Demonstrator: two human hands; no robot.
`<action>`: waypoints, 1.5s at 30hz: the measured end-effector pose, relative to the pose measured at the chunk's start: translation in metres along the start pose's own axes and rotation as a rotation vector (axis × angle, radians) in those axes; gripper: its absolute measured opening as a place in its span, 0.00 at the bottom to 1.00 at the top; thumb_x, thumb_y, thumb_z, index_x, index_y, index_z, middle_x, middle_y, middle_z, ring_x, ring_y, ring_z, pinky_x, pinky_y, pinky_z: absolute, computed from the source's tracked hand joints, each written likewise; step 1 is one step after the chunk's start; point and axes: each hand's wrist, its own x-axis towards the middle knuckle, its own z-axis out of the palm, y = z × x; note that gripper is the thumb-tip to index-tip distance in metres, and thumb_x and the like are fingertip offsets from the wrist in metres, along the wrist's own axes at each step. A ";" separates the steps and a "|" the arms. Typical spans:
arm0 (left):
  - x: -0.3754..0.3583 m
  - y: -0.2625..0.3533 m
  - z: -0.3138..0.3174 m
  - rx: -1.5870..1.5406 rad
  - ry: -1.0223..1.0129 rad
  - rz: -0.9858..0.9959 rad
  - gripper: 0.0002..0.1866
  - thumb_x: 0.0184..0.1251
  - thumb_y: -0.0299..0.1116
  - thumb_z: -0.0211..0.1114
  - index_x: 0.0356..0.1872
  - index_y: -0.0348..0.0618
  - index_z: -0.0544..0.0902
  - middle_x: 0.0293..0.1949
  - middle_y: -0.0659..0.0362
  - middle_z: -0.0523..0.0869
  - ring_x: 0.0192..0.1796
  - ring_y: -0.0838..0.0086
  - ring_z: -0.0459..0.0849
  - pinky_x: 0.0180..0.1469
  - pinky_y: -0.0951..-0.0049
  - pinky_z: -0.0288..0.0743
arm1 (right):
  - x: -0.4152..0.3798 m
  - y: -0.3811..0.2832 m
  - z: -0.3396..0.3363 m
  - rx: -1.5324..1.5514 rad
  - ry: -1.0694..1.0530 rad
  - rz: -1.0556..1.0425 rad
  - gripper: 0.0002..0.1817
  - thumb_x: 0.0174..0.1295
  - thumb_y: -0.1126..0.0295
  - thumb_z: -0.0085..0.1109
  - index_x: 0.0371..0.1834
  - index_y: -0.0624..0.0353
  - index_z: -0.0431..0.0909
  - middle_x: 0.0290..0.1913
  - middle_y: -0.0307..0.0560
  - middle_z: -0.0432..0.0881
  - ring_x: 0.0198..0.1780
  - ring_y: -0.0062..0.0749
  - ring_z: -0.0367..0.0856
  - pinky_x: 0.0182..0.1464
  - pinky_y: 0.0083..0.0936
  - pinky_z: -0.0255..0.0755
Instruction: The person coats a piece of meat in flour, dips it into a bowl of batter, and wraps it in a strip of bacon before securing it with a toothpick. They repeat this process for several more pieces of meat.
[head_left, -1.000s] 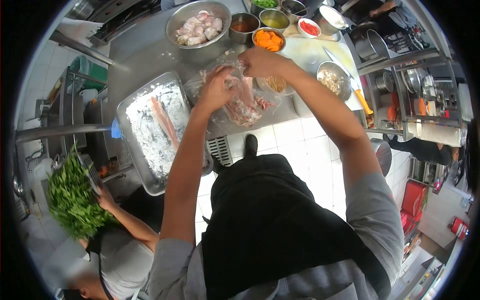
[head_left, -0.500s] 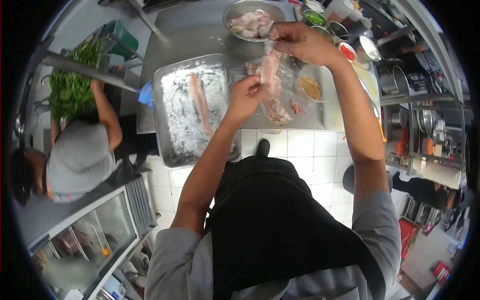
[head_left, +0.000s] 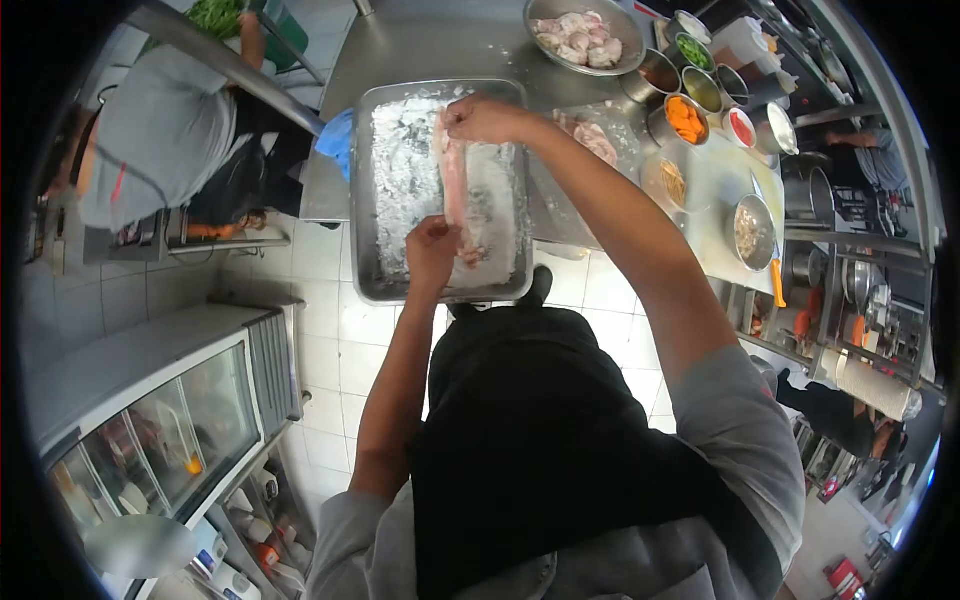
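A long, pale pink strip of raw meat (head_left: 455, 190) stretches lengthwise between my two hands, over the metal tray (head_left: 364, 235) of white flour (head_left: 402, 165). Its far end is pinched in my right hand (head_left: 484, 120), near the tray's far side. My left hand (head_left: 432, 250) has its fingers closed on the near end, close over the flour. To the right of the tray, more raw meat (head_left: 594, 138) lies on a floured clear sheet. Farther back, a metal bowl (head_left: 612, 70) holds pieces of raw meat (head_left: 575, 38).
Sliced carrots (head_left: 685, 118) and other ingredients fill small containers at the back right. A tub of wooden picks (head_left: 670, 182), a cutting board (head_left: 712, 185), a small metal bowl (head_left: 750, 232) and an orange handle (head_left: 777, 284) are on the right. Left stand a blue cloth (head_left: 338, 142) and a co-worker (head_left: 165, 130).
Both hands have moved left from the clear sheet to the flour tray, bringing the strip of raw meat with them. The view has shifted, and the co-worker now appears higher at left.
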 end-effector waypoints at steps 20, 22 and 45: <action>0.007 0.000 0.010 0.256 0.112 0.013 0.13 0.60 0.28 0.73 0.34 0.31 0.77 0.25 0.51 0.84 0.24 0.70 0.85 0.23 0.64 0.78 | 0.049 0.037 0.037 -0.334 0.273 -0.047 0.12 0.59 0.65 0.60 0.41 0.57 0.85 0.44 0.58 0.87 0.49 0.54 0.85 0.54 0.44 0.79; 0.005 0.007 0.011 0.451 0.123 0.155 0.13 0.60 0.29 0.72 0.31 0.32 0.75 0.24 0.51 0.84 0.24 0.67 0.86 0.25 0.61 0.78 | 0.049 0.037 0.038 -0.347 0.291 -0.030 0.11 0.59 0.65 0.60 0.40 0.58 0.85 0.44 0.58 0.87 0.48 0.54 0.86 0.53 0.43 0.79; 0.029 0.029 0.010 0.962 -0.024 0.663 0.24 0.62 0.34 0.67 0.59 0.36 0.78 0.55 0.44 0.78 0.59 0.48 0.76 0.57 0.50 0.72 | -0.002 0.033 0.055 -0.411 0.071 -0.169 0.17 0.58 0.71 0.59 0.51 0.54 0.86 0.55 0.54 0.83 0.58 0.51 0.80 0.62 0.42 0.74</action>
